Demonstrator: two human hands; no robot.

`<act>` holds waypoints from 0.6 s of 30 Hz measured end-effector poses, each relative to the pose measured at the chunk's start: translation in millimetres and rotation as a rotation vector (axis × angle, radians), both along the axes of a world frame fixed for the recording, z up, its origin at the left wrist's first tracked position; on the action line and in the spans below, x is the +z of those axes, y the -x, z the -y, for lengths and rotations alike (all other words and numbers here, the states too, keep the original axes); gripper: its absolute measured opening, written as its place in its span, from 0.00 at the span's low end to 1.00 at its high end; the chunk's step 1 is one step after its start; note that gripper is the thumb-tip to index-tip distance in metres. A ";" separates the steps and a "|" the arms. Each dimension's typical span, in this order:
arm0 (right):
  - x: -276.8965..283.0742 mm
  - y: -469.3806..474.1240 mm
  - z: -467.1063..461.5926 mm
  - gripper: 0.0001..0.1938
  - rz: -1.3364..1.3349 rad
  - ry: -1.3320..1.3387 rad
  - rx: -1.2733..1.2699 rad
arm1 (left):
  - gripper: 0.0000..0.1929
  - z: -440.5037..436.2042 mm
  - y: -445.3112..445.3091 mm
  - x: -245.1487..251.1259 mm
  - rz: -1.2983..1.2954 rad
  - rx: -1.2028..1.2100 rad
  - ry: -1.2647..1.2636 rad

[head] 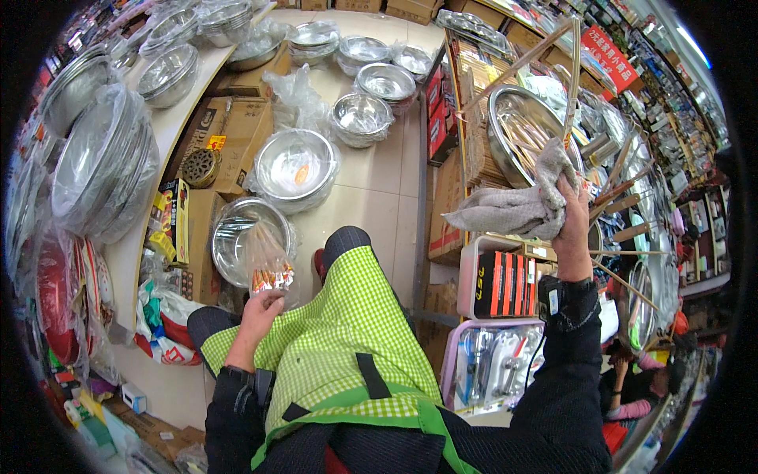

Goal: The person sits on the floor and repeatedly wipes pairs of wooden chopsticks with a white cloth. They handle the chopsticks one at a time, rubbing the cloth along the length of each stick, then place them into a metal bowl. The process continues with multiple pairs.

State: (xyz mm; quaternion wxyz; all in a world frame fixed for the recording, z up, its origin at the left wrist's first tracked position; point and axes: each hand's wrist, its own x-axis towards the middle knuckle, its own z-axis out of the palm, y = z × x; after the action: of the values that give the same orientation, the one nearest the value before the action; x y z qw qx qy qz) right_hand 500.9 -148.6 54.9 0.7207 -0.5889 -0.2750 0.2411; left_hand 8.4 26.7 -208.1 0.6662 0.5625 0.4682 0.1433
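Observation:
My left hand (260, 317), low on the left beside my knee, grips the near end of a clear plastic packet (269, 252). Slender pale sticks seem to fill the packet, with red and orange printing at the near end. It lies over a plastic-wrapped steel basin (228, 237). On the right, my right hand (573, 216) clutches a crumpled grey cloth (515, 210). The cloth hangs in front of a large steel bowl (496, 127) that holds thin wooden sticks (524, 133). Long pale strips (573, 71) rise behind the cloth; where they end is hidden.
Wrapped steel basins (296, 169) stand on the tiled floor (367, 213). More basins (100, 160) lean on the left shelf (195, 98). Below my right arm are a bin of black-and-orange boxes (503, 284) and a lilac tray (453, 361). Another person (633, 385) is at lower right.

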 end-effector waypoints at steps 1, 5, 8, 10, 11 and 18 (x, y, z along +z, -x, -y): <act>2.2 5.1 0.2 0.17 -0.005 0.027 -0.029 | 0.13 -2.7 -4.9 5.7 0.039 -0.010 -0.037; 11.5 31.0 -0.5 0.19 0.016 0.055 0.050 | 0.20 -18.2 -26.3 39.9 0.158 -0.009 -0.040; 20.8 53.6 -2.7 0.20 0.031 0.058 0.214 | 0.30 -31.8 -47.0 80.0 0.198 -0.001 -0.131; 22.8 73.5 -6.5 0.19 0.067 0.060 0.252 | 0.39 -40.8 -61.6 111.0 0.185 -0.027 -0.352; 24.2 83.2 -9.2 0.19 0.070 0.062 0.291 | 0.42 -44.6 -68.9 126.0 0.187 -0.031 -0.374; 4.7 163.1 -41.1 0.15 -0.050 0.219 0.601 | 0.67 -37.2 -111.8 195.3 0.804 -0.054 -0.173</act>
State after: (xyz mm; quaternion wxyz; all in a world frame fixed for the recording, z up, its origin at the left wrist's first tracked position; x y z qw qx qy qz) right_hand 337.8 -107.4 59.6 0.5562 -0.5492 -0.3911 0.4859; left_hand 120.2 63.9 -12.9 0.7499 0.5276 0.1420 0.3730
